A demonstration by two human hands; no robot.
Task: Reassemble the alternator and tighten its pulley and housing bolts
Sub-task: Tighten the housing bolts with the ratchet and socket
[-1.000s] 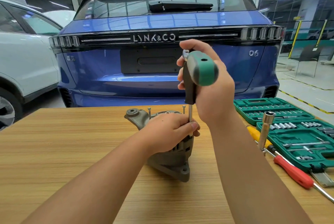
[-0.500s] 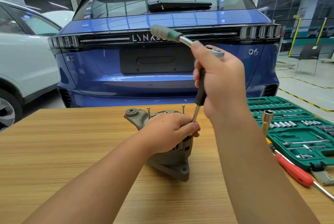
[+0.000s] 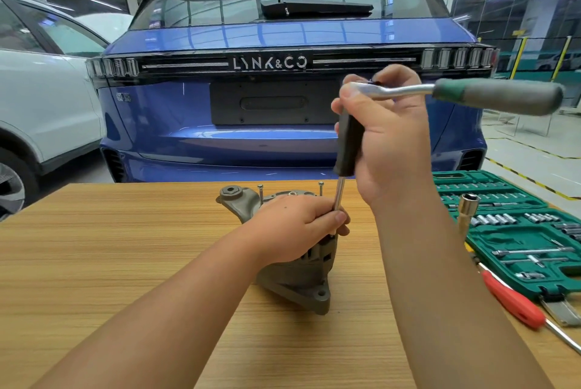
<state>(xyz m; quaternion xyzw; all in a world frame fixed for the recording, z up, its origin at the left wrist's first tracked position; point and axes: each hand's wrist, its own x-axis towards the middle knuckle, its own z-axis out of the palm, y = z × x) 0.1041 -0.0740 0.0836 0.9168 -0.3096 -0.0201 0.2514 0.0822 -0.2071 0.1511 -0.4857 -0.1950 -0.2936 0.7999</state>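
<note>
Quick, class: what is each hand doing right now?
Left hand: grips the alternator, steadying the extension shaft.
Right hand: holds the ratchet at its head.

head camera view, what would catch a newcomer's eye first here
The right hand holds a chrome ratchet with a green and grey handle atop a black-handled driver shaft, standing over the grey cast-metal alternator at the wooden table's centre. The left hand grips the alternator's top. Behind looms a blue car's tailgate; an open green socket set case lies right.
</note>
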